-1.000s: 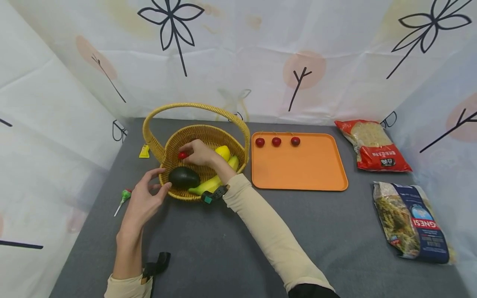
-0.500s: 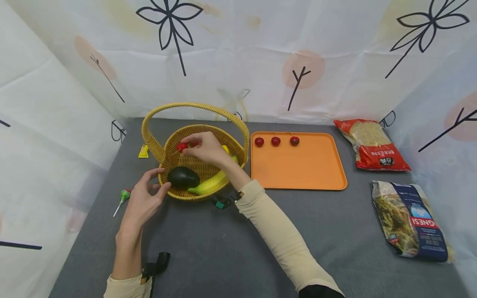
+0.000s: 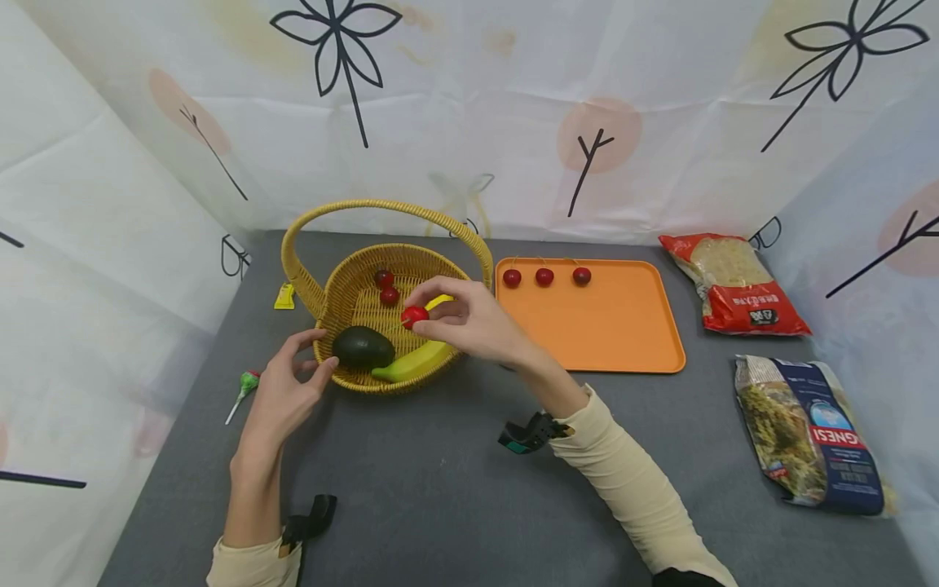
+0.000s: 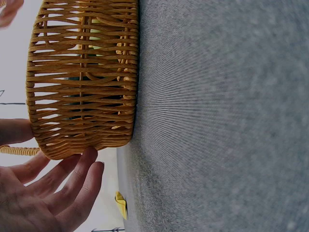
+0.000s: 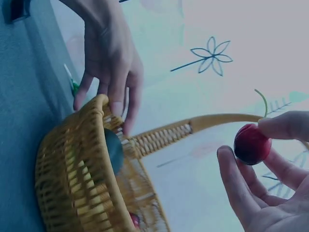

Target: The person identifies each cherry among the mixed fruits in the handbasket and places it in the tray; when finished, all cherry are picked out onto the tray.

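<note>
My right hand (image 3: 473, 322) pinches a red cherry (image 5: 252, 144) with a thin stem between thumb and fingertips, above the right part of the yellow wicker basket (image 3: 411, 251). My left hand (image 3: 289, 391) holds the basket's left rim, its fingers against the outer wall (image 4: 82, 96) in the left wrist view. Inside the basket lie a dark avocado (image 3: 363, 348), a banana (image 3: 414, 363) and two cherries (image 3: 386, 289) near the back. A yellow fruit (image 3: 438, 302) is partly hidden behind my right hand.
Right of the basket lies an orange tray (image 3: 587, 326) with three cherries (image 3: 544, 278) along its back edge. Farther right are a red food bag (image 3: 748, 293) and a blue pasta bag (image 3: 814, 436). A lollipop (image 3: 248, 383) and a small yellow packet (image 3: 284, 297) lie left.
My right hand has moved from the basket's left inside toward its right side, carrying the cherry. Two cherries inside have come into view. My left hand stays at the rim.
</note>
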`<state>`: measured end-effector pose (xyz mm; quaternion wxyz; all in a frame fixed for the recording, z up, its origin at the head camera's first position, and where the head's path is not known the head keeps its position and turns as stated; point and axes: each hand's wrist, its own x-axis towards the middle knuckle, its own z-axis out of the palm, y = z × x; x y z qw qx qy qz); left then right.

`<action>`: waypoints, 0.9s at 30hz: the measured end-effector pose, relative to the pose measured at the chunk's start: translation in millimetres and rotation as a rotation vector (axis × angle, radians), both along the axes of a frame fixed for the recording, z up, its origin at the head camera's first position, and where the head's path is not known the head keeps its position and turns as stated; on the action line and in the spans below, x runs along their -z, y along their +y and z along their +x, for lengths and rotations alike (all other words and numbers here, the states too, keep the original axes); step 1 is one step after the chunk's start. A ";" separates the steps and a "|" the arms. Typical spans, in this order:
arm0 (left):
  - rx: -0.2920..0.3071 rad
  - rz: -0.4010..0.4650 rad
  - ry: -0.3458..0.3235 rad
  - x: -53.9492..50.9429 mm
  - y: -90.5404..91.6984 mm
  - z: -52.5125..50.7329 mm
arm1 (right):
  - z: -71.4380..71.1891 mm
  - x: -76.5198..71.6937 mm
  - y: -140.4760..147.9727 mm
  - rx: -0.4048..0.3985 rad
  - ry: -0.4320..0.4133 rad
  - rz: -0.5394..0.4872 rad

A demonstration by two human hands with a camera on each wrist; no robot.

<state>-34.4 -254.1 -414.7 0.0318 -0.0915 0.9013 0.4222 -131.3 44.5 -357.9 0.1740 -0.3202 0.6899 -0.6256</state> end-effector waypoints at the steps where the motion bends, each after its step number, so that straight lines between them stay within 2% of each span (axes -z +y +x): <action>1: 0.000 0.001 0.000 -0.1 -0.2 0.1 | 3.0 -1.4 8.1 0.001 -0.004 -0.011; 7: -0.002 -0.003 0.006 -0.2 -1.1 0.0 | 12.4 -3.0 54.6 0.005 0.052 -0.059; 9: -0.001 -0.004 0.006 -0.3 -1.2 -0.2 | 12.5 -1.4 68.3 0.021 0.082 -0.048; 12: 0.001 -0.002 0.004 -0.5 -1.6 -0.3 | 10.2 3.7 86.7 0.052 0.085 -0.024; 16: 0.005 0.000 -0.004 -0.8 -1.8 -0.4 | 5.9 14.4 104.5 0.113 0.074 -0.016; 19: 0.005 0.000 -0.016 -1.1 -1.2 -0.8 | 1.9 25.6 112.8 0.179 0.119 -0.005; 22: 0.004 0.004 -0.026 -1.7 -0.7 -0.6 | -4.1 39.3 119.1 0.256 0.158 0.058; 27: 0.005 0.012 -0.026 -2.2 -0.7 -0.1 | -19.2 60.5 127.4 0.319 0.090 0.197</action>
